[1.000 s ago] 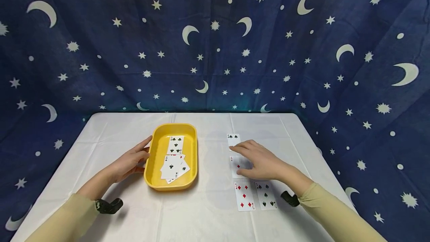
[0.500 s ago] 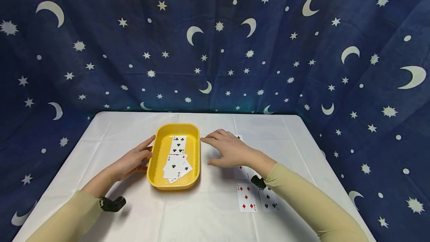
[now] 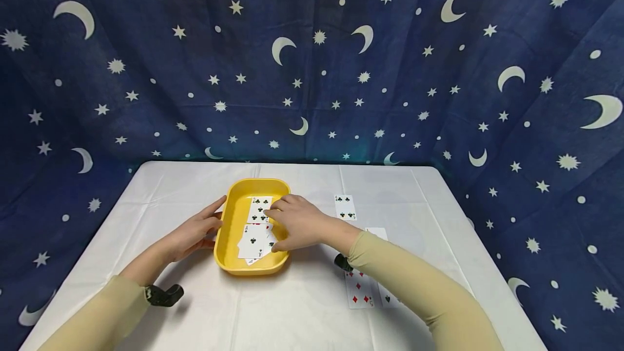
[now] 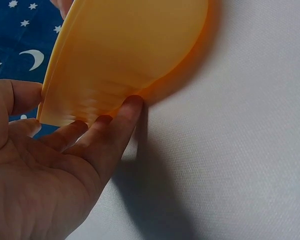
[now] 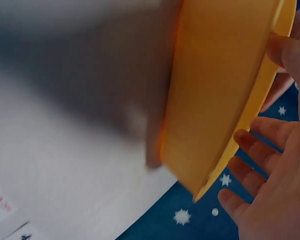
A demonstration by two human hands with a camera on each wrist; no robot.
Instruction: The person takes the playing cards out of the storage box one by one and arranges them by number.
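Note:
A yellow tray stands on the table left of centre, holding playing cards. Its upper card is a five of clubs; below it an ace of clubs overlaps other cards. My left hand rests straight fingers against the tray's left outer wall, as the left wrist view also shows around the yellow wall. Across the tray's right rim reaches my right hand, fingertips over the cards. In the right wrist view its fingers are loosely spread at the rim, with no card showing between them.
Right of the tray lie a four of clubs, a five of diamonds and a spade card partly under the right sleeve. Another card is mostly hidden by that sleeve. A starry blue curtain hangs behind.
My right hand has moved left from above the table cards to over the tray's right side. My left hand stays at the tray. The head view has shifted slightly.

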